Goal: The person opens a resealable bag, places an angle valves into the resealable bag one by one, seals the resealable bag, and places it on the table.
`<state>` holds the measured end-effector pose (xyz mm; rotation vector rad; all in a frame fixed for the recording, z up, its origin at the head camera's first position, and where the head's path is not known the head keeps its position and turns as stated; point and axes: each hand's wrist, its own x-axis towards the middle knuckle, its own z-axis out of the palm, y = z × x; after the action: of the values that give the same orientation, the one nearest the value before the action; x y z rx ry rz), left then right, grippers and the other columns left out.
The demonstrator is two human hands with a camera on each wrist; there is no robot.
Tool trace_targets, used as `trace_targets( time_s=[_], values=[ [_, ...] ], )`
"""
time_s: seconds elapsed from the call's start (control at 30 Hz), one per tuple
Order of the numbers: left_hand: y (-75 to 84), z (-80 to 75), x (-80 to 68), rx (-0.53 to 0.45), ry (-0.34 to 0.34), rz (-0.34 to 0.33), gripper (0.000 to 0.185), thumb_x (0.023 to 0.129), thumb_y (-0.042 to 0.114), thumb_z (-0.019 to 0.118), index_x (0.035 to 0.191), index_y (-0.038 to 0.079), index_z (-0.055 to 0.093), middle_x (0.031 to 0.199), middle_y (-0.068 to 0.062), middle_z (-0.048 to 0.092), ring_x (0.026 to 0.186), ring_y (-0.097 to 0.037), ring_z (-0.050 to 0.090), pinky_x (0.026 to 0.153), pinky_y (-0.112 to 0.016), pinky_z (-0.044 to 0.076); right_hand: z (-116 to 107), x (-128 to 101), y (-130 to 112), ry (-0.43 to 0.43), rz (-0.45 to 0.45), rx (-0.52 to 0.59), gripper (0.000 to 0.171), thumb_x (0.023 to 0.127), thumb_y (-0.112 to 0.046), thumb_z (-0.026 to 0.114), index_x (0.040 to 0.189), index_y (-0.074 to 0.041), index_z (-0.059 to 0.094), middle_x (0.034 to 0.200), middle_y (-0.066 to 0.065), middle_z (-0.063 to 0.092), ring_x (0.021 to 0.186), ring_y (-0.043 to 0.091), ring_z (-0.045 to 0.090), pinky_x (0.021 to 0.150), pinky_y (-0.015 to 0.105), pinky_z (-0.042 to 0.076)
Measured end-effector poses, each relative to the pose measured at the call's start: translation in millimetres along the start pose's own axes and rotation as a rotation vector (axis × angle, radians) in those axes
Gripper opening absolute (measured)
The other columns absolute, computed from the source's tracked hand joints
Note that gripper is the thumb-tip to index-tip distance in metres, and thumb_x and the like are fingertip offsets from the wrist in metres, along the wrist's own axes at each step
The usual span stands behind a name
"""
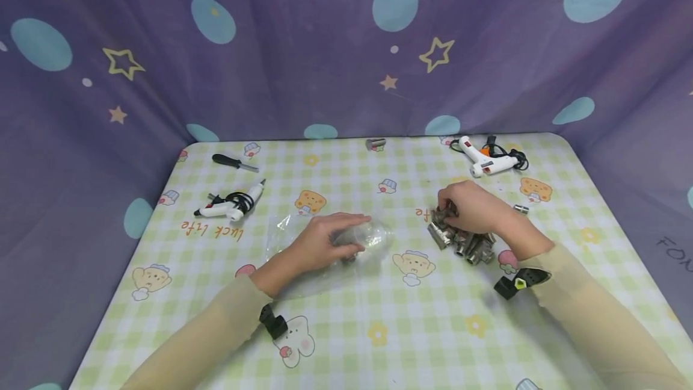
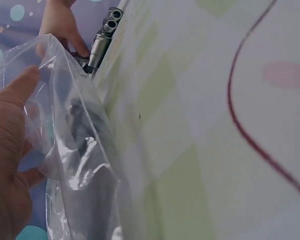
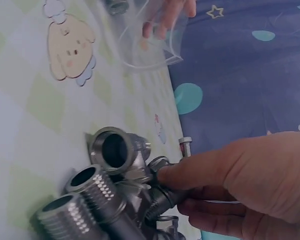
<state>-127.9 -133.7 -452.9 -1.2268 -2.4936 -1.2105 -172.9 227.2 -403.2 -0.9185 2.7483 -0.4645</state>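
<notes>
My left hand (image 1: 316, 241) holds a clear plastic bag (image 1: 379, 238) near the table's middle, thumb and fingers spread at its mouth. Dark metal pieces (image 2: 79, 122) show through the plastic in the left wrist view. To the right, several threaded metal pipe fittings (image 1: 476, 250) lie in a loose pile. Over the pile's far-left side, my right hand (image 1: 479, 206) pinches one fitting (image 3: 162, 197) between thumb and fingers, partly covered by them. A tee-shaped fitting (image 3: 111, 150) lies right beside those fingers in the right wrist view.
Single fittings lie apart, one at the back edge (image 1: 375, 144), another right of the pile (image 1: 521, 209). A white glue gun (image 1: 489, 164) with coiled cord sits back right. At left are another glue gun (image 1: 235, 203) and a black-handled screwdriver (image 1: 227, 161). A purple curtain (image 1: 303, 71) hangs behind.
</notes>
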Motion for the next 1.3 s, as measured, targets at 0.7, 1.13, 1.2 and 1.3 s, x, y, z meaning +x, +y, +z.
trace_targets(
  time_s=[0.7, 1.13, 1.2, 1.3],
  values=[
    [1.6, 4.9, 2.7, -0.047, 0.096, 0.092, 0.055, 0.08, 0.008, 0.093, 0.131, 0.003, 0.074, 0.127, -0.011, 0.078, 0.117, -0.027, 0.074, 0.108, -0.039, 0.059, -3, 7, -35, 0.301, 0.025, 0.364, 0.019, 0.092, -0.013, 0.083, 0.109, -0.012, 0.075, 0.104, 0.003, 0.077, 0.095, 0.019, 0.076, 0.084, 0.031, 0.066],
    [2.1, 4.9, 2.7, -0.046, 0.089, 0.081, 0.055, 0.081, 0.012, 0.093, 0.132, 0.007, 0.074, 0.126, -0.008, 0.078, 0.122, -0.025, 0.072, 0.112, -0.038, 0.056, 23, 17, -63, 0.199, -0.031, 0.561, 0.018, 0.087, -0.004, 0.084, 0.096, -0.012, 0.071, 0.099, 0.003, 0.077, 0.092, 0.016, 0.076, 0.08, 0.028, 0.066],
    [2.6, 4.8, 2.5, -0.044, 0.092, 0.078, 0.056, 0.081, 0.013, 0.093, 0.132, 0.006, 0.074, 0.127, -0.008, 0.078, 0.122, -0.025, 0.071, 0.112, -0.038, 0.056, 26, 19, -65, 0.197, -0.04, 0.565, 0.018, 0.087, -0.005, 0.085, 0.096, -0.013, 0.071, 0.099, 0.002, 0.078, 0.091, 0.015, 0.076, 0.08, 0.028, 0.066],
    [2.7, 5.0, 1.8, -0.046, 0.103, 0.076, 0.058, 0.08, 0.012, 0.094, 0.133, 0.005, 0.073, 0.127, -0.009, 0.078, 0.12, -0.025, 0.072, 0.112, -0.038, 0.056, 32, 21, -67, 0.196, -0.054, 0.582, 0.018, 0.087, -0.007, 0.086, 0.096, -0.013, 0.072, 0.099, 0.002, 0.078, 0.091, 0.015, 0.076, 0.079, 0.026, 0.066]
  ],
)
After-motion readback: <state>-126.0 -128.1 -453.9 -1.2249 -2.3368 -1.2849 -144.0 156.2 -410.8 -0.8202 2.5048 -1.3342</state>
